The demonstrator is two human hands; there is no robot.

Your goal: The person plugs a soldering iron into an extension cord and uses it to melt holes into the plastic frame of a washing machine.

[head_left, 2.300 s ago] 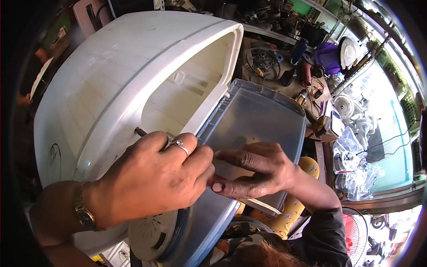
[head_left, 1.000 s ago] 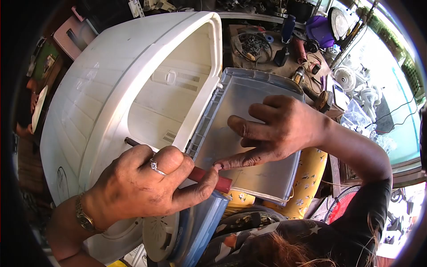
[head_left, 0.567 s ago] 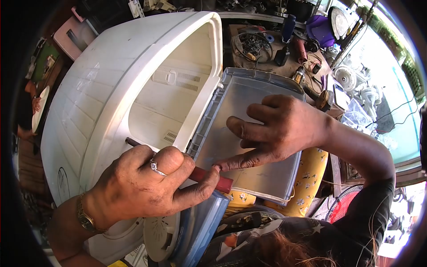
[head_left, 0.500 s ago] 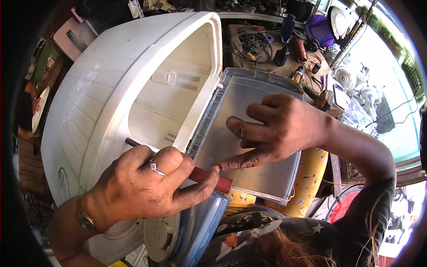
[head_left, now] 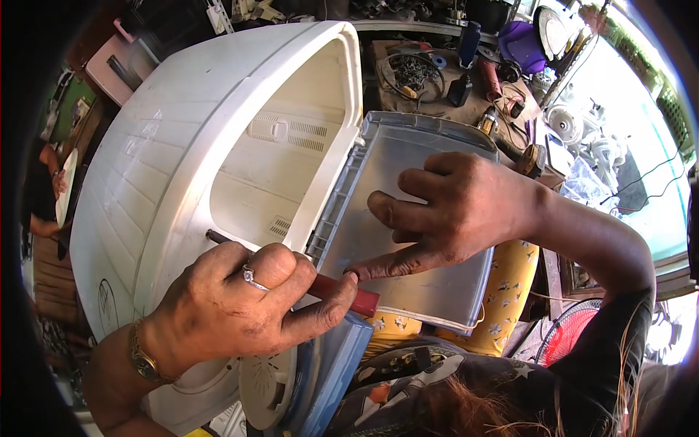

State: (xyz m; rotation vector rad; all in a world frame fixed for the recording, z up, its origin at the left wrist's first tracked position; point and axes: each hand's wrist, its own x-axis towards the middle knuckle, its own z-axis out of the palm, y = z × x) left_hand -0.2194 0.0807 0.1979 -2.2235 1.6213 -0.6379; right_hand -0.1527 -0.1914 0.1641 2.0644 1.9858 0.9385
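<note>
My left hand (head_left: 226, 306), with a ring and a wristwatch, is closed round the red handle of a screwdriver (head_left: 365, 301). The screwdriver's dark shaft pokes out past the knuckles, its tip close to the rim of a white plastic housing (head_left: 145, 175). Over the translucent hinged lid (head_left: 429, 295) hovers my right hand (head_left: 466, 207), fingers half bent and apart, nothing in them. One outstretched digit of it reaches the tip of my left thumb beside the red handle. The lid's hinge strip (head_left: 338, 193) runs along the housing's opening.
Beyond the lid, a workbench holds a cordless drill (head_left: 502, 135), cables and small parts. A blue translucent panel (head_left: 338, 371) and a round slotted cover (head_left: 266, 390) are close to my body. At far left another person's hand touches a pale round item (head_left: 67, 188).
Both hands keep nearly the same pose, with the screwdriver still in the left one. The view has shifted slightly.
</note>
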